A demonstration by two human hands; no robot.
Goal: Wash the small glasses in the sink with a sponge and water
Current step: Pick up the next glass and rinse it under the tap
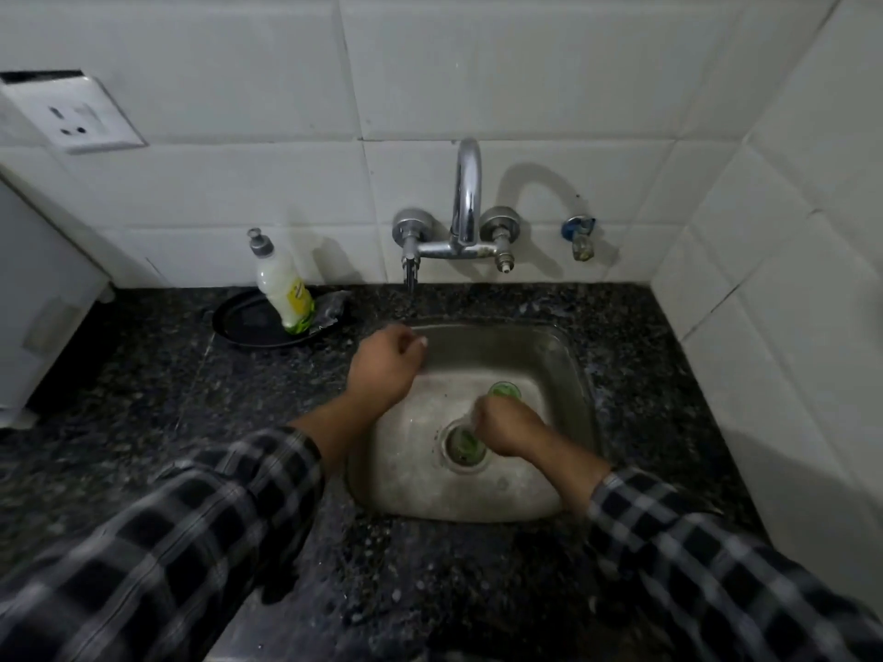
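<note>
A small glass (504, 390) with a green tint stands on the floor of the steel sink (568, 370), right of centre. My right hand (509, 425) is down in the sink just in front of it, fingers curled, and seems to grip the glass's near rim; motion blur hides the contact. My left hand (387, 365) hovers over the sink's rear left corner in a loose fist, with nothing visible in it. Something green lies in the drain (466, 444). I see no sponge.
A chrome wall tap (466, 203) arches over the sink's back edge. A dish soap bottle (282, 284) leans on a black plate (248, 322) at the left. Dark granite counter (157, 389) surrounds the sink; a tiled wall closes in on the right.
</note>
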